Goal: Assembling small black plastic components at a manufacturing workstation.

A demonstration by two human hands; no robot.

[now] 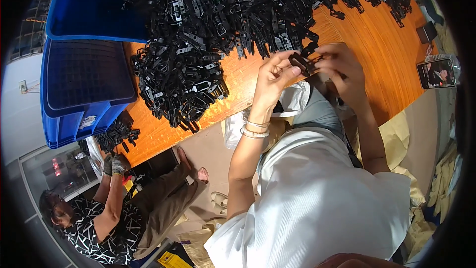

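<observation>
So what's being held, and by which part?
A small black piece, pinched at its left side by the left hand; whether the right hand grips it is unclear.

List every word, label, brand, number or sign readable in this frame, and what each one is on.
None can be read with certainty.
White label on the blue crate: too small and blurred.
Phone screen: shows a picture; any lettering is too small.
Red patch in the glass: too blurred to tell whether it is a sign.
Black plastic part in the left hand: no lettering discernible.
</observation>
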